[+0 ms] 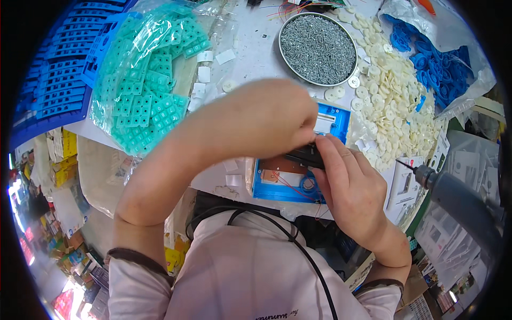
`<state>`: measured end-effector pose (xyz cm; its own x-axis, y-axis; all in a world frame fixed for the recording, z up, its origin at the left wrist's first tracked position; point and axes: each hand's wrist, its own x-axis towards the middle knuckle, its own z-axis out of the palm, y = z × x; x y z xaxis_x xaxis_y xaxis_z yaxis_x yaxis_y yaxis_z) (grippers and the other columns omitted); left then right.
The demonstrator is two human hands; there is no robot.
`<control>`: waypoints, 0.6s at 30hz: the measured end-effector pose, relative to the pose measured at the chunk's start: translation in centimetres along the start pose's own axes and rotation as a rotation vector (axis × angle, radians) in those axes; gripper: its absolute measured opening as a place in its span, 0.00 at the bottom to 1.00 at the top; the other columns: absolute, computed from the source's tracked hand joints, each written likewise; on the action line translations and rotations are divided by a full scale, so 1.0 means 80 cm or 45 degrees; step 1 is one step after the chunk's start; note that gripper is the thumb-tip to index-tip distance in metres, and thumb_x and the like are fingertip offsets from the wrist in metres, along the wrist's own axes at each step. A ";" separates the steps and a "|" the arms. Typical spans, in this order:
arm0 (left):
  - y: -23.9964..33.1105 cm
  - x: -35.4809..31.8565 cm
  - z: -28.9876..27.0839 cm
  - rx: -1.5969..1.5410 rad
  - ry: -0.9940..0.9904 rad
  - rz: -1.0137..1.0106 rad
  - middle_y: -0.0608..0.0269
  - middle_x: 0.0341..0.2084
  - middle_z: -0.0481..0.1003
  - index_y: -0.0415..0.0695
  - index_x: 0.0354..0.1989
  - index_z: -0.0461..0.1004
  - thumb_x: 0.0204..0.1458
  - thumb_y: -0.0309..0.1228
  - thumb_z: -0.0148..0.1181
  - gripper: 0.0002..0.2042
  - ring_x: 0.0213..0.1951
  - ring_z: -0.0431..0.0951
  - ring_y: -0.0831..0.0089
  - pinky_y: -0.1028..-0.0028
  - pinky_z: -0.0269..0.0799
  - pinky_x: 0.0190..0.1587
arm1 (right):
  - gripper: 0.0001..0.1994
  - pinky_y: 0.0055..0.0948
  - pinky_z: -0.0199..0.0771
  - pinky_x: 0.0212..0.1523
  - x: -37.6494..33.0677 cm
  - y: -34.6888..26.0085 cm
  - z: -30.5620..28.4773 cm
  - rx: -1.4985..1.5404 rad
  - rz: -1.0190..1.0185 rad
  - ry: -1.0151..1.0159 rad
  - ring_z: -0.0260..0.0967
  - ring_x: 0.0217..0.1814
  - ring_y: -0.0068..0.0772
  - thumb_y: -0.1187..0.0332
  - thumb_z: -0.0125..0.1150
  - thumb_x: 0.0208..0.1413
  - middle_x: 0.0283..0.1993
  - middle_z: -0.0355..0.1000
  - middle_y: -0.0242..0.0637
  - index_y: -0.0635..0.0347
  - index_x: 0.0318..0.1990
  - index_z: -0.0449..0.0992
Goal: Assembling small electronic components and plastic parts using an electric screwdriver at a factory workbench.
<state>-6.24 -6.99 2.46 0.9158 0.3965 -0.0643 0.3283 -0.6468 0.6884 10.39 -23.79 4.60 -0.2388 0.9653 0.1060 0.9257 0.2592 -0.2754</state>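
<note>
Sitting between both hands (349, 184): black part (308, 156)

The left hand (288, 114) (curled, its underside hidden) sits just beside the right hand (351, 184), both elbows (133, 209) bent.

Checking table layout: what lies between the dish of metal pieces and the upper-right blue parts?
Mostly loose cream discs lie between the metal pieces and the blue parts, in the head view.
</note>
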 end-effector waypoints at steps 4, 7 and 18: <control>-0.029 0.049 0.000 0.330 0.464 -0.066 0.58 0.32 0.77 0.44 0.31 0.80 0.53 0.33 0.63 0.06 0.37 0.79 0.53 0.57 0.74 0.40 | 0.32 0.39 0.80 0.40 0.002 -0.002 0.000 0.107 0.025 0.007 0.78 0.44 0.49 0.78 0.74 0.44 0.55 0.77 0.51 0.67 0.60 0.71; -0.051 0.079 0.016 0.634 0.535 0.046 0.62 0.33 0.78 0.48 0.32 0.81 0.53 0.34 0.64 0.05 0.41 0.79 0.57 0.59 0.73 0.43 | 0.30 0.35 0.81 0.38 -0.006 0.003 0.009 0.056 0.024 0.074 0.77 0.43 0.44 0.71 0.70 0.46 0.54 0.77 0.50 0.63 0.61 0.74; -0.054 0.092 0.034 0.766 0.483 0.057 0.66 0.35 0.79 0.50 0.35 0.82 0.54 0.36 0.65 0.05 0.46 0.79 0.63 0.56 0.67 0.52 | 0.32 0.59 0.77 0.55 -0.074 0.117 -0.116 0.596 0.062 1.651 0.73 0.55 0.53 0.53 0.58 0.64 0.55 0.73 0.59 0.67 0.68 0.62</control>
<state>-0.26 -3.05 -2.99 0.8235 0.4899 0.2862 0.4632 -0.8718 0.1594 23.16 -27.36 10.31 0.4711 0.3203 0.8218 0.6795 0.4623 -0.5697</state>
